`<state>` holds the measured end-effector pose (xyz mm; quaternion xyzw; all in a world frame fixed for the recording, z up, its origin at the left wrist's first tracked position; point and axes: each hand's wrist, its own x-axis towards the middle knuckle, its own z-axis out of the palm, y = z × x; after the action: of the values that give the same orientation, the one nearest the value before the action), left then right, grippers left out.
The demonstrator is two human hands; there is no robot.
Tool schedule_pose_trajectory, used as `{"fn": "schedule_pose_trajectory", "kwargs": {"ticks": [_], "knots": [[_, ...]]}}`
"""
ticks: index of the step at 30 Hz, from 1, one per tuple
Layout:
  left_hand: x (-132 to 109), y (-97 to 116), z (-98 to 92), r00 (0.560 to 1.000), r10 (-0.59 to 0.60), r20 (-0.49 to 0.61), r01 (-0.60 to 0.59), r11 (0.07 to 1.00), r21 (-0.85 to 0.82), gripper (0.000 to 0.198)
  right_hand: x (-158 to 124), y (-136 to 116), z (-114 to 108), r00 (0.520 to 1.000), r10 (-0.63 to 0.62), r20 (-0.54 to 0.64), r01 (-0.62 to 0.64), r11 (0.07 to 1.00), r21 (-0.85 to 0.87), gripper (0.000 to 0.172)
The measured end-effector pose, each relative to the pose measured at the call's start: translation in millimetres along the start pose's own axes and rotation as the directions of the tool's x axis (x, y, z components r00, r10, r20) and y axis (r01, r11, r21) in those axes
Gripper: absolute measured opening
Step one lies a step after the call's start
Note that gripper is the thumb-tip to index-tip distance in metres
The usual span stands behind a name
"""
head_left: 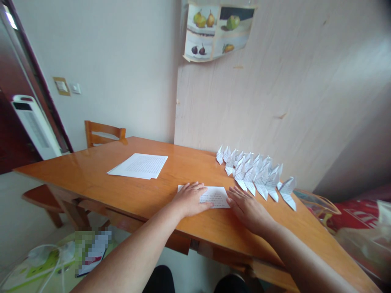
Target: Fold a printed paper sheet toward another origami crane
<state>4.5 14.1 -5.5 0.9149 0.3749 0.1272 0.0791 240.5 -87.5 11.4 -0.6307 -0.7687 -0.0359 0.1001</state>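
Note:
A folded sheet of printed paper (218,197) lies flat on the wooden table (152,197) near its front edge. My left hand (192,199) rests flat over the left part of the sheet, fingers stretched out and thumb spread toward the middle. At the sheet's right edge, my right hand (247,207) lies palm down with fingers extended, its fingertips by that edge. Beyond the right hand stand several folded paper figures (256,173) in rows, made of the same kind of printed paper.
A stack of printed sheets (139,166) lies on the table's left side. Behind it is a wooden chair (105,131). Red and clear plastic bags (354,219) sit beyond the table's right edge. A power strip (33,268) with cables is at lower left.

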Motion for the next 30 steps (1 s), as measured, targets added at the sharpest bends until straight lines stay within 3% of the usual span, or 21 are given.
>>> {"fn": "schedule_pose_trajectory", "kwargs": {"ticks": [6,11,24,30], "knots": [[-1,0,-0.1,1.0,0.002,-0.003,-0.001,1.0,0.011,0.079,48,-13,18,0.999,0.004,0.043,-0.003,1.0,-0.017,0.05],[-3,1,-2.6,1.0,0.0,0.002,0.0,1.0,0.017,0.076,72,-18,29,0.997,0.054,0.059,-0.053,0.998,-0.019,0.051],[-3,4,-9.8,0.996,-0.04,0.075,0.04,0.999,0.003,0.07,70,-20,40,0.983,0.141,0.118,-0.138,0.99,-0.039,0.058],[-1,10,-13.4,0.991,-0.084,0.103,0.083,0.996,0.016,0.077,71,-19,41,0.982,0.14,0.124,-0.136,0.99,-0.041,0.057]]}}
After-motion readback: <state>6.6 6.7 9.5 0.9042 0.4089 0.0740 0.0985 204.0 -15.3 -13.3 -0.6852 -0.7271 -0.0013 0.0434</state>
